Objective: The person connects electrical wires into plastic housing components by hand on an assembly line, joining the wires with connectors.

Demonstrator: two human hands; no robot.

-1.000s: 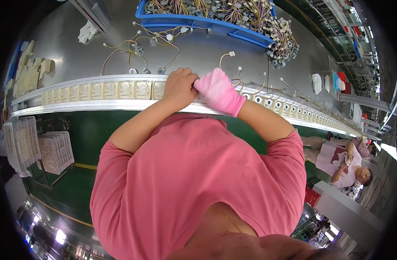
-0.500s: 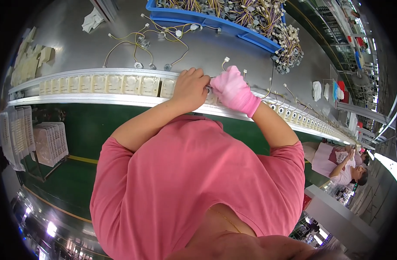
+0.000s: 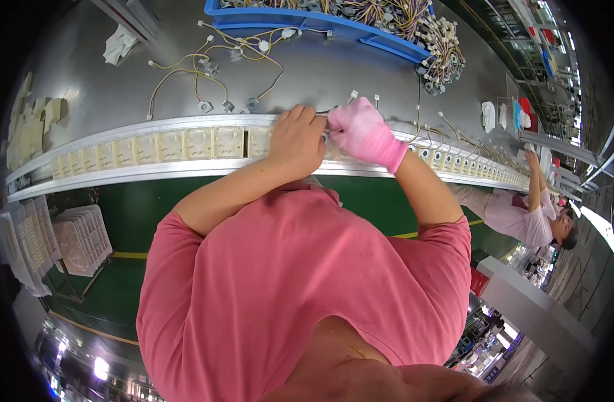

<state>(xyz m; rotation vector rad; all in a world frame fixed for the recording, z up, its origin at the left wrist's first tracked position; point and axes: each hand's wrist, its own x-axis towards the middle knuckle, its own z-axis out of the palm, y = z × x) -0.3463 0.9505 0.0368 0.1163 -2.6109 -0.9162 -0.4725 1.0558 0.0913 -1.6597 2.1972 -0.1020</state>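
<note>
My bare left hand [image 3: 297,142] lies across the aluminium rail [image 3: 179,170], its fingers together and curled over the rail's far edge. Beneath it, a row of square off-white plastic housings [image 3: 197,143] runs along the channel. My right hand [image 3: 362,130], in a pink glove, is closed in a pinch right beside the left fingertips. What either hand grips is hidden by the fingers. A white connector [image 3: 354,95] on a lead stands up just behind the glove. Right of the glove, housings with dark round centres [image 3: 449,159] have thin wires trailing over the rail.
A blue tray [image 3: 307,25] of wired parts stands at the back, with a bundle [image 3: 444,57] beside it. Loose wired parts [image 3: 205,106] lie left on the metal table [image 3: 126,87]. White crates [image 3: 82,241] stand lower left. A co-worker [image 3: 521,214] stands farther right along the rail.
My view has shifted slightly, so the table things sit farther left. Both hands stay together at the same place on the rail. The co-worker's arms now reach toward the rail.
</note>
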